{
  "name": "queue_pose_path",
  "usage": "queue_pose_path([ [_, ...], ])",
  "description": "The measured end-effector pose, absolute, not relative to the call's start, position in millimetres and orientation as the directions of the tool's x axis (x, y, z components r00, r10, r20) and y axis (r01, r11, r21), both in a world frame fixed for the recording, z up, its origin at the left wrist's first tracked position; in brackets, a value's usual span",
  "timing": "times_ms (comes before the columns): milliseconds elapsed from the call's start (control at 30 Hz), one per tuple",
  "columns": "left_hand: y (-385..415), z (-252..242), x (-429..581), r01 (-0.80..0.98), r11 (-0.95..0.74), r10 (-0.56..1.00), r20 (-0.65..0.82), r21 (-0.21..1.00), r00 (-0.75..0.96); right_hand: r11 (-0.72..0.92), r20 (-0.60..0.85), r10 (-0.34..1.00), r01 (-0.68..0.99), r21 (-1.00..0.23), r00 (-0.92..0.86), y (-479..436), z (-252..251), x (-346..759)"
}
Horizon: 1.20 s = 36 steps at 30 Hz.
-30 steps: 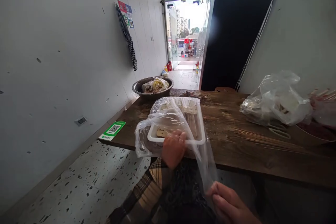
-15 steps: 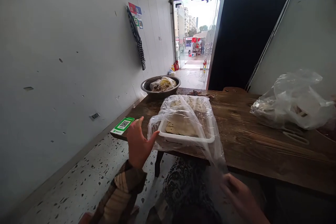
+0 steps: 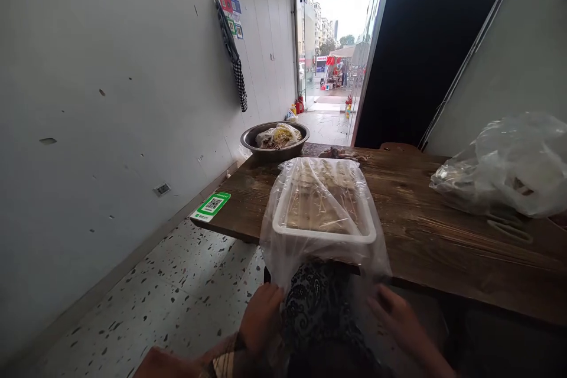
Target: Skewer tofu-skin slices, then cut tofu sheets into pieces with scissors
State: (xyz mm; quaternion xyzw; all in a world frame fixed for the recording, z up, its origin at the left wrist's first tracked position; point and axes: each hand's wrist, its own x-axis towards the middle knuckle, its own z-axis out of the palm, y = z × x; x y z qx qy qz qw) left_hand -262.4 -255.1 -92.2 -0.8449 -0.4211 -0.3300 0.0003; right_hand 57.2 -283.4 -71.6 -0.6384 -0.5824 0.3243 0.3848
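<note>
Left hand (image 3: 261,319) dropped to bag (image 3: 283,260) mouth, gripping it | right hand (image 3: 396,319) blurred, grip unclear | tray (image 3: 323,234) long axis toward door (image 3: 336,41)

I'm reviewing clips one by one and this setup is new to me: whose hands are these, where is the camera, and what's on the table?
There is no machine: a person works with bare hands, and the one camera sits on their head, looking forward and down. On the wooden table lies a white tray of skewers inside a clear plastic bag. The left hand grips the bag's loose end just off the near table edge; the right hand is at the other side, too blurred to judge its grip. Farther off are a metal basin, a green QR-code sign and a second plastic bag.
</note>
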Motion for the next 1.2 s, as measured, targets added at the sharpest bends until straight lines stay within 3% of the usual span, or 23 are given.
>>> queue_pose_path([
  [133, -257.9, -90.5, -262.6, 0.651, -0.525, 0.84, 0.458, 0.549, 0.291, -0.063, -0.016, 0.994, 0.45, -0.891, 0.107, -291.7, -80.2, 69.9],
  [233, -258.2, -67.8, -279.7, 0.526, -0.274, 0.949, 0.316, 0.805, 0.01, -0.114, -0.049, 0.983, 0.385, -0.916, 0.177, -303.3, -80.2, 96.2],
  [300, -253.7, -42.3, -287.3, 0.487, -0.144, 0.942, 0.271, 0.862, -0.2, -0.124, -0.011, 0.955, 0.366, -0.922, 0.295, -306.5, -67.5, 110.7],
  [367, -243.6, -11.5, -281.7, 0.595, -0.245, 0.9, 0.408, 0.765, -0.155, -0.052, 0.11, 0.927, 0.414, -0.909, 0.358, -301.6, -43.1, 113.4],
  [433, -229.4, 17.7, -260.8, 0.702, -0.471, 0.802, 0.59, 0.534, 0.089, 0.136, 0.347, 0.891, 0.557, -0.82, 0.293, -287.7, -12.5, 101.1],
  [533, -206.9, 45.2, -217.5, 0.699, -0.686, 0.646, 0.611, 0.203, 0.457, 0.447, 0.599, 0.799, 0.718, -0.534, -0.052, -258.0, 25.5, 65.3],
  [633, -190.6, 47.2, -192.0, 0.656, -0.752, 0.554, 0.607, 0.07, 0.57, 0.571, 0.648, 0.72, 0.742, -0.35, -0.248, -234.2, 37.1, 37.8],
  [767, -187.8, 30.1, -197.4, 0.505, -0.856, 0.425, 0.706, 0.11, 0.566, 0.65, 0.679, 0.678, 0.663, -0.373, -0.283, -226.1, 22.4, 33.4],
  [867, -196.7, 24.7, -203.8, 0.475, -0.854, 0.452, 0.756, 0.213, 0.473, 0.665, 0.692, 0.677, 0.611, -0.429, -0.251, -229.6, 12.7, 34.1],
  [1033, -196.0, 27.9, -197.9, 0.476, -0.809, 0.558, 0.706, 0.344, 0.437, 0.657, 0.683, 0.701, 0.558, -0.507, -0.205, -227.8, 13.0, 26.0],
  [1200, -182.3, 6.0, -200.3, 0.484, -0.787, 0.605, 0.633, 0.383, 0.483, 0.696, 0.674, 0.674, 0.565, -0.444, -0.301, -223.7, -1.4, 30.6],
])
